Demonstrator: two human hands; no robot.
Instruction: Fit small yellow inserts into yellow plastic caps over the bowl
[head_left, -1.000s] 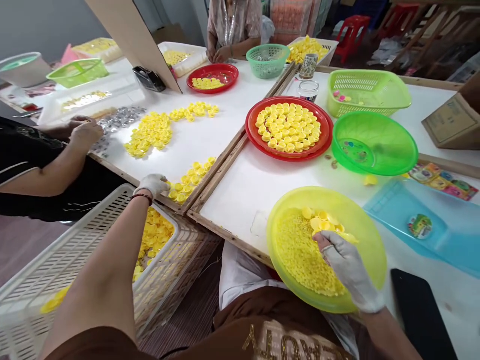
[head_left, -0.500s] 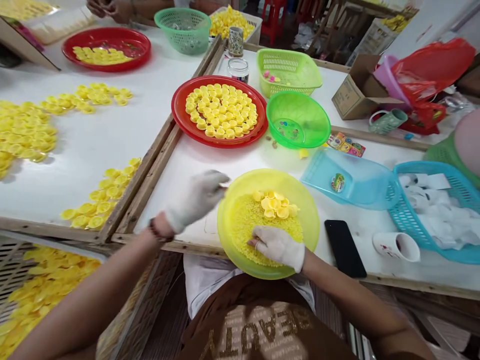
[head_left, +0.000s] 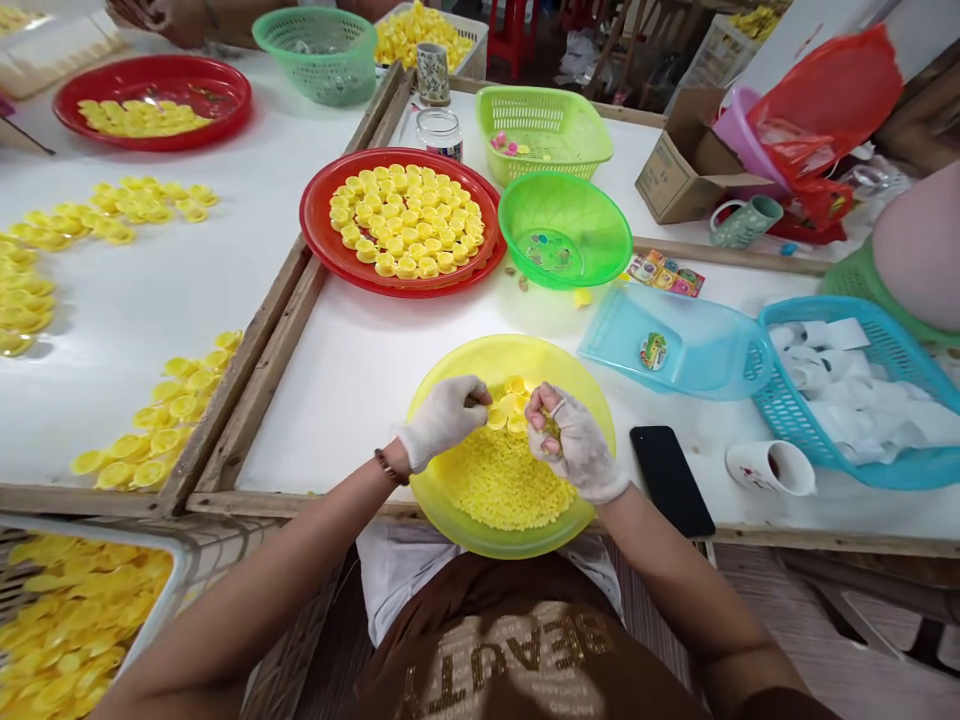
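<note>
A wide yellow bowl (head_left: 469,353) stands at the table's front edge, holding small yellow pellets (head_left: 510,490) and a cluster of shallow yellow plastic cups (head_left: 514,405) at its far side. Above the bowl's left side, my left hand (head_left: 448,415), in a white fingertip-less glove, is closed in a pinch beside the cups; whatever it pinches is hidden. My gloved right hand (head_left: 579,448) is over the bowl's right side. Its fingers curl around some yellow pellets, a few showing between thumb and fingers.
Beyond the bowl is a red tray (head_left: 319,235) covered with yellow cups, beside a green basin (head_left: 607,225). To the right lie a blue scoop tray (head_left: 705,350), a black phone (head_left: 671,480), a white mug (head_left: 765,468) and a blue basket (head_left: 885,455). Wooden strips (head_left: 270,320) edge the tables.
My left hand has moved right, from outside the bowl to above the cups. My right hand has risen from the pellets toward the cups, with pellets in its fingers. The view has shifted slightly.
</note>
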